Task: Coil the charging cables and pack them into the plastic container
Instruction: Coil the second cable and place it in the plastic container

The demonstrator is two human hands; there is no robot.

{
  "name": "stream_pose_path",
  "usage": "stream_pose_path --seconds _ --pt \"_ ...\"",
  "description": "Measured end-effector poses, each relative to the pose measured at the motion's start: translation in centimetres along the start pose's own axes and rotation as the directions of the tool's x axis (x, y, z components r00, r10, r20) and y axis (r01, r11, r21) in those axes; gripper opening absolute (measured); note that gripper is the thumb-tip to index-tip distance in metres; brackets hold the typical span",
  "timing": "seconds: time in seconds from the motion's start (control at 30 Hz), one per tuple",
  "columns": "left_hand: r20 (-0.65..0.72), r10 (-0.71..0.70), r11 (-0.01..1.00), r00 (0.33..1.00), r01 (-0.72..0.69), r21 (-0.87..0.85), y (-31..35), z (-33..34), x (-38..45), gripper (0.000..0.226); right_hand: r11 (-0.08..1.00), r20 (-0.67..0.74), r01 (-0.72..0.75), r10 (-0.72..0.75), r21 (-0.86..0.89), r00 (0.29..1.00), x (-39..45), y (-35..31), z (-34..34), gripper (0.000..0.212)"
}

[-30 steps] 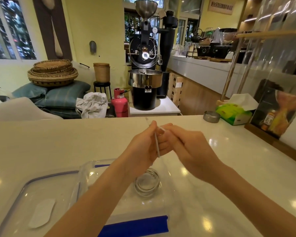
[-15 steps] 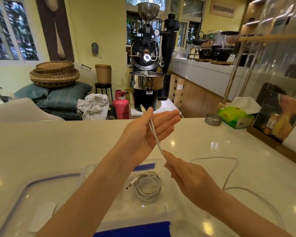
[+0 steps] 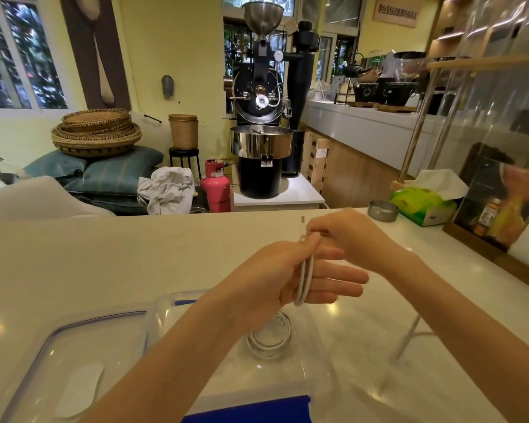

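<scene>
While I stand at the pale marble counter (image 3: 74, 264), it fills the lower half of my view, glossy with light spots. Beyond its far edge stands a black coffee roaster (image 3: 261, 117) with a steel funnel on top and a steel drum at its front, and just left of its base a pink gas cylinder (image 3: 216, 186).

Nearest me on the counter, a clear plastic lid (image 3: 58, 361) with a blue seal lies flat at the left, and just beside it on the right stands the clear plastic container (image 3: 306, 340) with blue clips at its near and far sides. At the right end of the counter a green tissue box (image 3: 422, 206) sits with a small steel ashtray (image 3: 383, 210) just to its left.

Above the container I hold my left hand (image 3: 287, 276) up with the fingers stretched out to the right. Two loops of the white charging cable (image 3: 306, 279) are wrapped around those fingers. My right hand (image 3: 348, 236) is just behind it, fingertips pinched on the cable at the top of the loops. The loose tail of the same cable runs blurred across the counter at my right, under my forearm.

Inside the container, resting on its floor below my left hand, lies a coiled white cable (image 3: 269, 337).
</scene>
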State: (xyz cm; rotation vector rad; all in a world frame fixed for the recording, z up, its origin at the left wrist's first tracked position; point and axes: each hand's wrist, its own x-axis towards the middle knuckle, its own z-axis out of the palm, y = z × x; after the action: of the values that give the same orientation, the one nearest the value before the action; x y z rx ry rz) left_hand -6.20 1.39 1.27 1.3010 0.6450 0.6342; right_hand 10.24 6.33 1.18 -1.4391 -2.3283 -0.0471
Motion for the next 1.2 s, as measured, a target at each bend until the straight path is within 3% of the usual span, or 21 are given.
stream_pose_path --seconds 0.1,0.23,0.5,0.6,0.67,0.73,0.83,0.9,0.97,1.03,1.1,1.13,1.2 --pt "-0.111 -0.016 1.0 0.994 0.014 -0.015 -0.6 -0.3 0.6 0.045 0.999 -0.058 0.004 -0.002 0.032 0.998 0.4 -1.6 -2.4 0.019" --pt "-0.223 -0.043 0.987 0.974 0.006 -0.163 -0.5 -0.5 1.2 0.048 1.0 -0.12 -0.008 0.009 0.008 0.993 -0.8 -3.7 -3.5 0.018" --pt "-0.451 0.012 0.973 0.892 -0.115 -0.202 -0.1 0.0 1.5 0.043 0.997 -0.108 0.052 -0.046 0.06 0.993 -3.3 -7.1 -2.0 0.024" --pt "-0.469 0.021 0.919 0.883 -0.201 -0.338 0.6 -0.2 1.7 0.051 0.998 -0.061 0.066 -0.065 0.018 0.996 -4.1 -7.9 -0.4 0.041" --pt "-0.459 0.047 0.884 0.887 -0.25 -0.394 1.1 -0.4 1.8 0.052 0.986 -0.109 0.148 -0.155 -0.073 0.982 -5.1 -7.7 0.3 0.049" --pt "-0.438 0.094 0.862 0.894 -0.293 -0.414 1.3 -0.7 1.5 0.049 0.958 -0.209 0.209 -0.248 -0.195 0.946 -5.8 -7.2 0.9 0.048" --pt "-0.42 0.162 0.837 0.893 -0.349 -0.42 1.4 -1.4 1.3 0.046 0.903 -0.222 0.265 -0.351 -0.338 0.91 -6.8 -7.0 1.4 0.052" --pt "-0.421 0.179 0.826 0.889 -0.368 -0.426 1.4 -1.7 1.4 0.045 0.903 -0.21 0.253 -0.339 -0.348 0.917 -7.4 -6.5 1.9 0.062" --pt "-0.413 0.184 0.82 0.892 -0.371 -0.436 1.6 -1.7 1.4 0.046 0.96 -0.185 0.227 -0.256 -0.164 0.949 -7.8 -6.5 1.8 0.072" --pt "-0.395 0.192 0.801 0.898 -0.376 -0.465 1.8 -1.6 1.3 0.049 0.962 -0.098 0.094 -0.071 0.257 0.993 -7.5 -7.2 0.2 0.052" --pt "-0.359 0.21 0.767 0.909 -0.381 -0.517 2.3 -1.5 1.2 0.057 0.709 0.201 -0.167 0.036 0.685 0.979 -7.0 -6.9 -1.5 0.031" --pt "-0.336 0.219 0.755 0.916 -0.377 -0.536 2.6 -1.5 1.1 0.06 0.583 0.339 -0.287 0.021 0.76 0.941 -6.6 -6.2 -2.3 0.024" --pt "-0.291 0.231 0.768 0.928 -0.358 -0.531 3.2 -1.3 0.8 0.061 0.501 0.537 -0.422 -0.105 0.756 0.837 -5.6 -4.6 -3.2 0.021"
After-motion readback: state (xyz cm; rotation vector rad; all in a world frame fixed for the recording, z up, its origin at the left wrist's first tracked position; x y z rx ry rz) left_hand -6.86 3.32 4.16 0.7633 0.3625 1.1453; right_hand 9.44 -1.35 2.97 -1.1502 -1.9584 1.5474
